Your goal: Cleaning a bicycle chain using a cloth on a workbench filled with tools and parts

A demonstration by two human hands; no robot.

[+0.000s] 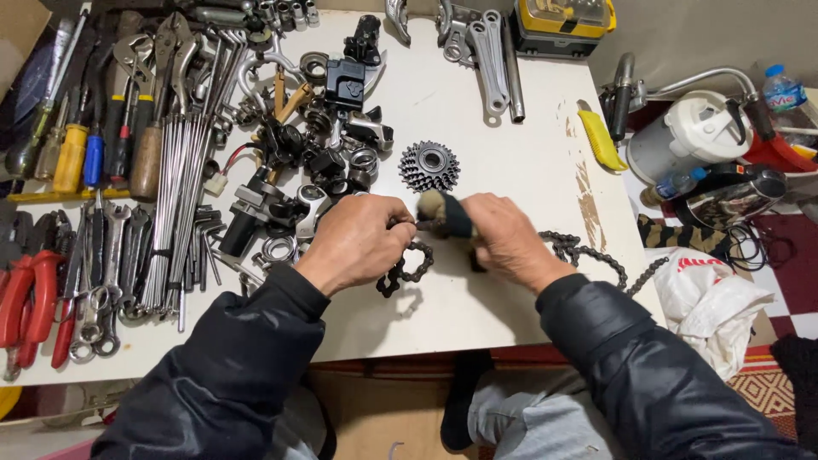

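While both hands meet at the centre of the white table [477, 111], the left hand [354, 240] pinches a length of dark bicycle chain [409, 271], fingers closed on it. The right hand [509, 238] is closed round a small brush [445, 213] with a dark ferrule and pale bristles, its tip against the chain at the left hand's fingertips.

Progress, as judged: brushing of the chain is under way. One run of chain curls below the left hand at 6 o'clock; the rest trails from the right hand toward 3 o'clock, to the table edge. How much is already brushed cannot be told. A toothed sprocket cluster [429, 166] sits just at 12 o'clock of the hands, untouched.

Outward: a heap of black and metal bicycle parts [332, 145] lies at 10 o'clock; a bundle of spokes [183, 187], spanners and red-handled pliers [25, 298] lie at 9 o'clock.

Packages and labels: a yellow-and-grey lidded case [562, 21] stands at 1 o'clock at the table's far edge. A white plastic bag [707, 298] with red print hangs at 3 o'clock. A clear bottle with a blue cap and label [780, 87] stands at 2 o'clock, beside a white jug-shaped appliance [694, 128].
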